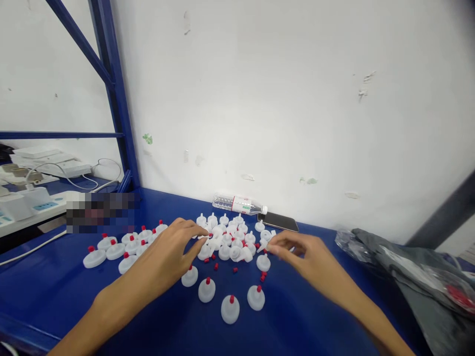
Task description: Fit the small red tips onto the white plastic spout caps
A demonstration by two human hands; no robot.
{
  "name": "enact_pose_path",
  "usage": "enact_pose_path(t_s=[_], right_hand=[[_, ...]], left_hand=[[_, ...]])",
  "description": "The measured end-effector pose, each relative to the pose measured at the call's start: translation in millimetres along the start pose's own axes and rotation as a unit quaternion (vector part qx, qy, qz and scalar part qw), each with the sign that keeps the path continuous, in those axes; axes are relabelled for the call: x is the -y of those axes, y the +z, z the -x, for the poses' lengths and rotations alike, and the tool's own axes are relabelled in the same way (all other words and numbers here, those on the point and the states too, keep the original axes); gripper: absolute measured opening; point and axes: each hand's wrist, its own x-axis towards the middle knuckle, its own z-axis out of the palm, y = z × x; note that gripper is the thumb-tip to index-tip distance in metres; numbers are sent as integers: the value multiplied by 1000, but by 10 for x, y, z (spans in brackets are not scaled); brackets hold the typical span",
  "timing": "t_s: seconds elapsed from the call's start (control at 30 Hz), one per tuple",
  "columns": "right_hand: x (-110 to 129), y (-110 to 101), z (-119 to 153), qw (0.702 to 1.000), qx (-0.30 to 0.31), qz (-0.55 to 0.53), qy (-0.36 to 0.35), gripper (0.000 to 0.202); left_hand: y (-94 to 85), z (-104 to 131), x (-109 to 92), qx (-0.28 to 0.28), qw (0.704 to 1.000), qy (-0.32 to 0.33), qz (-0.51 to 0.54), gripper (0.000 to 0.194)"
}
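Pinching a white cap [263, 243] right of the pile [235, 253], the right hand [311, 254] worked opposite the left hand [172, 244], whose grip I couldn't tell; red-tipped caps [206, 293] stood left and in front, many bare ones [224, 220] inside.

A plain off-white wall [260, 99] rises directly behind a deep blue tabletop [297, 316]. The wall is scuffed, with chipped marks [362, 93] high on the right, pale scraps lower down and a small green patch [147, 139] toward the left. At the left stands a blue metal upright [120, 109], met by a diagonal brace [79, 42] and a thin horizontal bar [59, 134]; more pale wall shows beyond them. A dark slanting bar [441, 210] crosses the right edge. Diffuse light falls on the wall, dimming toward the upper right corner.
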Motion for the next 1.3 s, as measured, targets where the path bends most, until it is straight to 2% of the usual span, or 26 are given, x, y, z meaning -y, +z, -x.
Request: enact_pose_path(t_s=[0.03,0.1,0.2,0.3,0.37,0.47,0.53,0.6,0.63,0.7,0.8,0.87,0.93,1.07,1.2,1.3], right_hand=[[-48,-6,-16,999,-35,37,-4,21],[-146,25,-37,994,-53,97,-19,21],[-240,120,-50,990,-15,135,-36,24],[-237,155,-58,989,9,146,-21,17],[-187,124,-58,992,7,125,-16,16],[-50,74,-24,998,-43,43,-20,15],[72,104,26,997,-63,-32,-32,15],[197,193,88,991,-50,-113,-41,15],[252,246,116,987,-36,-149,-44,15],[333,320,156,980,-8,-193,-49,15],[326,238,155,989,-4,-140,-54,24],[206,46,134,999,-33,-29,-29,37],[-5,-192,124,994,-56,89,29,39],[-538,-550,146,950,-36,259,173,24],[-906,-576,129,911,-29,335,237,28],[-1001,-460,83,908,-11,338,246,25]], left_hand=[[-5,0,-9,-2,1000,1,1,33],[-19,-3,-31,-3,1000,5,1,32],[-37,-11,-58,-1,1000,10,-2,33],[-43,-16,-72,1,1000,22,0,33],[-38,-1,-99,-5,999,34,6,34],[-14,84,-219,-35,998,49,31,35],[19,168,-351,-46,995,62,61,44],[64,241,-488,-30,992,75,97,56],[88,263,-545,-18,989,80,120,55],[131,273,-614,0,980,97,173,41],[155,222,-599,-48,972,112,200,31],[143,173,-542,-105,975,100,167,32],[118,130,-487,-138,979,83,128,30],[81,87,-448,-159,980,47,111,32],[89,94,-443,-145,983,15,114,36],[106,98,-425,-114,986,13,118,33]])
